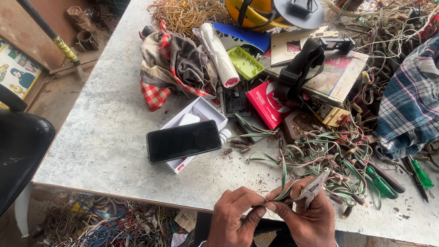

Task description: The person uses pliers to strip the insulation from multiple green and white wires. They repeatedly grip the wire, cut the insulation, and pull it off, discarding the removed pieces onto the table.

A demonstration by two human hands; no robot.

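— Left hand point(235, 215)? 
— Curled at table edge, thumb and forefinger pinching thin green-and-white wire point(284, 183).
— Right hand point(311, 217)? 
— Fingers closed around grey metal pliers point(314, 185), thumb pressing same wire.

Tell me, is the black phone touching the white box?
Touching. The head view shows the black phone lying flat across the open white box, resting on its rim, with no gap between them.

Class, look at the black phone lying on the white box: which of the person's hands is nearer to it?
Left. The left hand sits just below and right of the phone; the right hand, holding pliers, is farther right.
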